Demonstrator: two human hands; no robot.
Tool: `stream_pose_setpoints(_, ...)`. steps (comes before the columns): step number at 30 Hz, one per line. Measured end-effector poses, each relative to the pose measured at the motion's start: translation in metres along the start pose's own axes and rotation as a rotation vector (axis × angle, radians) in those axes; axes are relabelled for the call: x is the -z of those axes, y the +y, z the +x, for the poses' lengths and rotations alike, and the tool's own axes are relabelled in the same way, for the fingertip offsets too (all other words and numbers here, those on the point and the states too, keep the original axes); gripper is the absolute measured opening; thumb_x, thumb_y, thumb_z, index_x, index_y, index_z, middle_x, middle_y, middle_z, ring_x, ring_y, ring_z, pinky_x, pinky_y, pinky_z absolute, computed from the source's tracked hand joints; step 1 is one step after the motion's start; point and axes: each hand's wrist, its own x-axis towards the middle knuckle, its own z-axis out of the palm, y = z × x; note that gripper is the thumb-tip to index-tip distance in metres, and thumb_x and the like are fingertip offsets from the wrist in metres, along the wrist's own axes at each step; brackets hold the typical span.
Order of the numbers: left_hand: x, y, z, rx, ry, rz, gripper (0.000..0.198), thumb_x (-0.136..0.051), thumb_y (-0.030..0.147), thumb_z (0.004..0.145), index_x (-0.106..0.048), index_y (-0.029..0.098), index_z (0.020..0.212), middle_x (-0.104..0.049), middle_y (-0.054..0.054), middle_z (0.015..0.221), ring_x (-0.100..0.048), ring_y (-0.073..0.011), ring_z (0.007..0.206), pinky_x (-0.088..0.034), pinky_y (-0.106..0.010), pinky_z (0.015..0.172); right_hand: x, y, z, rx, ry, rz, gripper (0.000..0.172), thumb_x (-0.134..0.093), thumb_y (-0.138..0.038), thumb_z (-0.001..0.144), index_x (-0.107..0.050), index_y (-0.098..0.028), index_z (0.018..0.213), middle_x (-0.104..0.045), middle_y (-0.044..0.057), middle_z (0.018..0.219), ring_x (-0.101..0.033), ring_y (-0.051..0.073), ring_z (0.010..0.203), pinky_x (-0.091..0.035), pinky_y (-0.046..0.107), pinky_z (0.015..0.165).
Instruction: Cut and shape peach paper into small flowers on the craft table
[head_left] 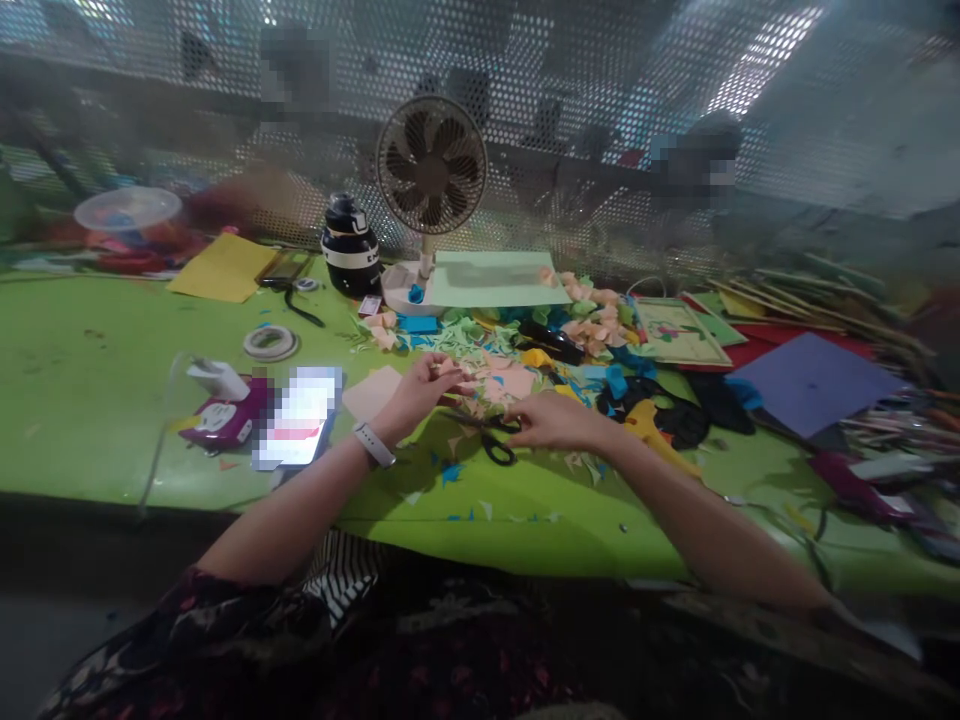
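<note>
Black-handled scissors [498, 447] lie low over the green table, their handles beside the fingertips of my right hand [551, 421]. The fingers of that hand are pressed together at the upper handle. To the left, my left hand [425, 393] wears a white wristband and has its fingers bent around a small pink piece of paper [444, 368]. More pink paper [508, 380] and many coloured scraps spread just beyond both hands. A pink sheet [373, 394] lies beside my left hand.
A lit phone [298, 417], a purple device [225, 415] and a tape roll [271, 343] are on the left. Behind stand a black bottle [352, 250] and a fan [431, 167]. A purple sheet [814, 382] lies on the right. The table's front edge [525, 565] is near me.
</note>
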Motion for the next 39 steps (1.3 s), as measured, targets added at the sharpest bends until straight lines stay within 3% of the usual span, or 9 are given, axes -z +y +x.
stream_pose_setpoints(5,0.004,-0.003,0.002,0.003,-0.104,0.042,0.025,-0.076,0.036,0.08,-0.066,0.014,0.085,-0.075,-0.011,0.097,-0.073,-0.02,0.085,-0.057,-0.027,0.067,0.032,0.023,0.042,-0.104,0.382,-0.198,0.039,-0.047,-0.015,0.092,-0.066,-0.022,0.125,-0.067,0.011,0.121,-0.065,0.025,0.101,-0.042,0.028,0.068)
stream_pose_setpoints(9,0.009,-0.006,0.005,0.0,-0.112,0.073,0.025,-0.078,0.036,0.077,-0.073,0.014,0.087,-0.075,-0.008,0.087,-0.071,-0.0185,0.075,-0.057,-0.031,0.068,0.03,0.039,0.088,0.115,0.306,-0.394,0.055,-0.048,-0.002,0.086,-0.059,-0.025,0.134,-0.053,0.011,0.143,-0.056,0.025,0.121,-0.045,0.028,0.079)
stream_pose_setpoints(14,0.011,-0.01,0.008,-0.02,-0.09,0.096,0.031,-0.082,0.032,0.073,-0.062,0.015,0.09,-0.071,-0.003,0.076,-0.068,-0.0137,0.061,-0.053,-0.026,0.06,0.029,0.044,0.113,0.224,0.221,-0.476,0.036,-0.053,-0.003,0.086,-0.07,-0.02,0.113,-0.06,0.012,0.134,-0.056,0.025,0.119,-0.042,0.028,0.08)
stream_pose_setpoints(18,0.011,-0.009,0.008,-0.047,-0.126,0.144,0.03,-0.081,0.038,0.072,-0.065,0.014,0.08,-0.069,-0.003,0.075,-0.066,-0.0121,0.062,-0.05,-0.022,0.058,0.041,0.047,0.109,0.21,0.22,-0.42,0.02,-0.057,-0.007,0.084,-0.072,-0.018,0.093,-0.068,0.01,0.119,-0.06,0.023,0.109,-0.038,0.026,0.071)
stream_pose_setpoints(23,0.012,-0.007,0.008,-0.088,-0.157,0.224,0.031,-0.079,0.04,0.074,-0.071,0.012,0.084,-0.071,-0.005,0.081,-0.061,-0.0098,0.063,-0.048,-0.023,0.059,0.049,0.061,0.085,0.041,0.316,-0.235,0.018,-0.056,-0.016,0.085,-0.071,-0.016,0.095,-0.074,0.01,0.098,-0.065,0.023,0.087,-0.037,0.027,0.063)
stream_pose_setpoints(30,0.008,-0.004,0.004,-0.104,-0.208,0.271,0.028,-0.08,0.031,0.073,-0.062,0.011,0.068,-0.064,-0.002,0.066,-0.057,-0.0079,0.058,-0.045,-0.021,0.056,-0.004,0.044,0.04,0.034,0.61,0.574,0.019,-0.064,-0.033,0.08,-0.068,-0.016,0.087,-0.072,0.006,0.079,-0.066,0.018,0.07,-0.049,0.03,0.069)
stream_pose_setpoints(33,0.005,-0.002,-0.001,-0.043,-0.216,0.339,0.03,-0.082,0.026,0.072,-0.064,0.01,0.089,-0.064,0.0,0.063,-0.059,-0.0092,0.055,-0.045,-0.021,0.054,-0.026,0.022,0.031,0.113,0.655,0.706,0.021,-0.065,-0.037,0.08,-0.069,-0.018,0.087,-0.072,0.005,0.082,-0.064,0.018,0.072,-0.05,0.031,0.069)
stream_pose_setpoints(36,0.005,-0.001,-0.003,0.023,-0.181,0.346,0.066,-0.086,0.022,0.067,-0.053,0.012,0.123,-0.065,0.003,0.063,-0.061,-0.0111,0.054,-0.047,-0.022,0.054,-0.034,0.006,0.029,0.144,0.669,0.757,0.021,-0.065,-0.038,0.079,-0.069,-0.018,0.085,-0.07,0.005,0.08,-0.061,0.017,0.07,-0.048,0.031,0.067)
stream_pose_setpoints(39,0.008,-0.002,-0.001,0.086,-0.24,0.398,0.061,-0.087,0.026,0.066,-0.058,0.012,0.118,-0.068,0.0,0.066,-0.061,-0.0117,0.054,-0.046,-0.022,0.053,-0.036,0.001,0.029,0.164,0.65,0.811,0.022,-0.066,-0.038,0.079,-0.069,-0.017,0.084,-0.068,0.004,0.078,-0.059,0.015,0.068,-0.047,0.03,0.066)
